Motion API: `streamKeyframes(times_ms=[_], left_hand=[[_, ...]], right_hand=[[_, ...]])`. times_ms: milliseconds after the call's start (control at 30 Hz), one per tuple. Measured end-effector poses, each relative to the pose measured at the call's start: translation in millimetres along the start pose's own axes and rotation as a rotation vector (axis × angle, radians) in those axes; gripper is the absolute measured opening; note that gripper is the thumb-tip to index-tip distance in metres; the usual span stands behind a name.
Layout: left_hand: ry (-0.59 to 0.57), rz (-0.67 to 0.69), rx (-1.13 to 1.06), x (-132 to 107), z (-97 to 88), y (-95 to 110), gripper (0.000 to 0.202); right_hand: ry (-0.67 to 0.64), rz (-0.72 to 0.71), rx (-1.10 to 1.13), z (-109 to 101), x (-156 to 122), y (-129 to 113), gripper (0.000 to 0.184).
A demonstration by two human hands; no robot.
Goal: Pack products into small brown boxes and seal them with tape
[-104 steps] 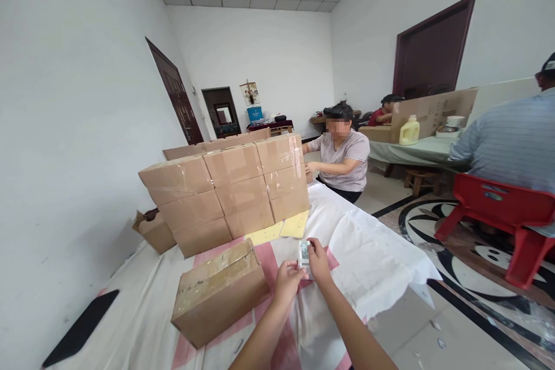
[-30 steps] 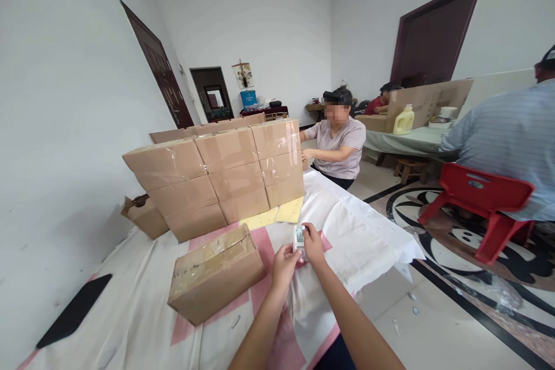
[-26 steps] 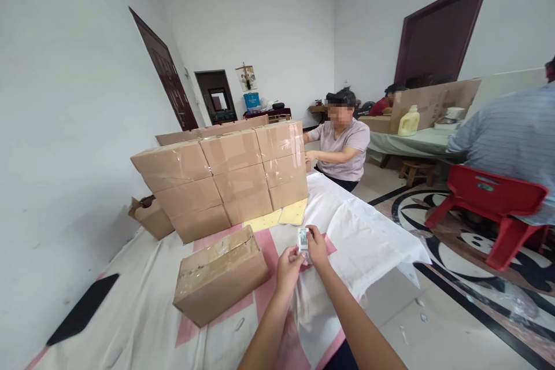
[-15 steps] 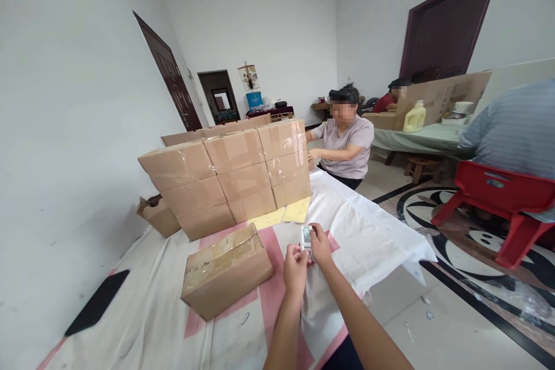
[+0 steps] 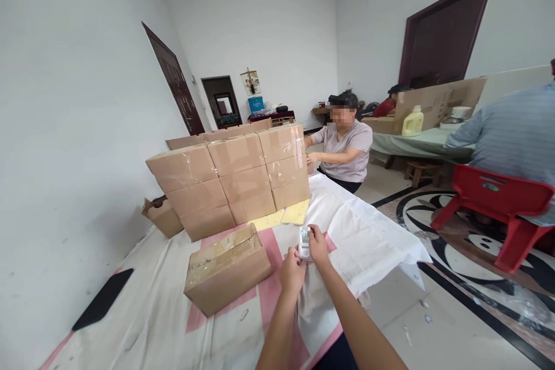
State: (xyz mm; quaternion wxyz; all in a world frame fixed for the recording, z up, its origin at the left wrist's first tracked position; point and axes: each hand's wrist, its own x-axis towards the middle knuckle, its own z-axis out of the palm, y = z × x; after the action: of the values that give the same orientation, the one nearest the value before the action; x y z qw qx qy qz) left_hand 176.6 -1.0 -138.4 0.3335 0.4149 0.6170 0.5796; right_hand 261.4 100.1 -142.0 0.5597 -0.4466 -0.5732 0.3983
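A small white device with a greyish display (image 5: 304,236) is held above the cloth, its screen side facing me. My right hand (image 5: 318,247) grips it along the right edge, fingers closed. At its lower left, the closed fingers of my left hand (image 5: 292,269) pinch the edge. Its exact kind is too small to make out. To the left of my hands sits a taped cardboard box (image 5: 229,277) on the cloth. Yellow sheets (image 5: 296,212) lie just beyond the device.
Stacked cardboard boxes (image 5: 243,179) form a wall across the table. Behind its right end a person (image 5: 347,144) sits with arms reaching toward the boxes. A black flat item (image 5: 103,299) lies at left. A red chair (image 5: 503,202) with another person stands at right.
My thumbs have shifted down off the device's face, so more of its white lower part shows. The view has tilted slightly upward.
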Motion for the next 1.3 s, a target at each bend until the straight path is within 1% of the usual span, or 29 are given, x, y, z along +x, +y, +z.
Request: streamKeyframes(times_ms=[100, 167, 300, 400, 467, 533, 600, 633, 767, 800, 867, 933, 1033, 1133, 1200, 1267, 1300], left_hand=[[-0.044, 0.062, -0.04, -12.3, -6.2, 2.8, 0.034], [-0.045, 0.114, -0.087, -20.4, -11.2, 5.8, 0.032], [0.035, 0.19, -0.144, -31.0, -19.0, 13.4, 0.03], [0.079, 0.216, -0.135, -35.9, -26.1, 21.8, 0.028], [0.101, 0.233, -0.104, -39.2, -34.9, 29.9, 0.028], [0.117, 0.254, -0.055, -42.0, -47.7, 39.8, 0.027], [0.131, 0.279, 0.003, -43.8, -63.1, 50.4, 0.029], [0.137, 0.293, 0.032, -44.4, -71.1, 55.4, 0.03], [0.164, 0.349, 0.123, -48.1, -100.5, 70.7, 0.03], [0.168, 0.361, 0.141, -49.5, -106.7, 73.4, 0.03], [0.17, 0.386, 0.195, -52.7, -117.6, 77.9, 0.031], [0.166, 0.412, 0.271, -56.1, -126.6, 81.8, 0.033], [0.163, 0.44, 0.339, -60.9, -136.1, 87.8, 0.033], [0.196, 0.398, 0.368, -64.2, -143.5, 95.3, 0.036], [0.287, 0.363, 0.449, -65.0, -150.4, 100.2, 0.039], [0.436, 0.352, 0.592, -65.2, -160.7, 103.1, 0.038], [0.498, 0.348, 0.671, -65.3, -166.9, 103.6, 0.036]], right_hand=[[0.002, -0.004, -0.006, -1.0, -0.3, -0.8, 0.04], [0.008, -0.011, -0.006, -1.0, -0.2, -0.9, 0.039], [0.046, -0.023, 0.005, -1.6, 0.4, -1.7, 0.038], [0.116, -0.029, 0.011, -7.5, -2.3, -5.7, 0.041], [0.16, -0.041, 0.019, -13.5, -8.4, -11.4, 0.044], [0.164, -0.057, 0.038, -18.6, -19.3, -21.2, 0.045], [0.119, -0.071, 0.069, -20.7, -34.4, -36.6, 0.046], [0.073, -0.084, 0.102, -20.5, -42.7, -46.6, 0.047], [-0.212, -0.19, 0.26, -13.6, -71.6, -96.5, 0.056], [-0.287, -0.232, 0.259, -11.0, -76.0, -109.0, 0.06], [-0.416, -0.323, 0.189, -5.4, -81.2, -131.1, 0.07], [-0.507, -0.408, 0.098, 1.2, -83.9, -147.7, 0.078], [-0.57, -0.485, 0.009, 12.4, -88.2, -164.2, 0.078], [-0.585, -0.526, -0.034, 23.0, -92.3, -175.6, 0.073], [-0.558, -0.556, -0.023, 28.7, -90.9, -182.7, 0.071], [-0.535, -0.59, 0.006, 34.1, -84.2, -190.1, 0.07], [-0.544, -0.6, 0.015, 37.3, -79.0, -193.5, 0.07]])
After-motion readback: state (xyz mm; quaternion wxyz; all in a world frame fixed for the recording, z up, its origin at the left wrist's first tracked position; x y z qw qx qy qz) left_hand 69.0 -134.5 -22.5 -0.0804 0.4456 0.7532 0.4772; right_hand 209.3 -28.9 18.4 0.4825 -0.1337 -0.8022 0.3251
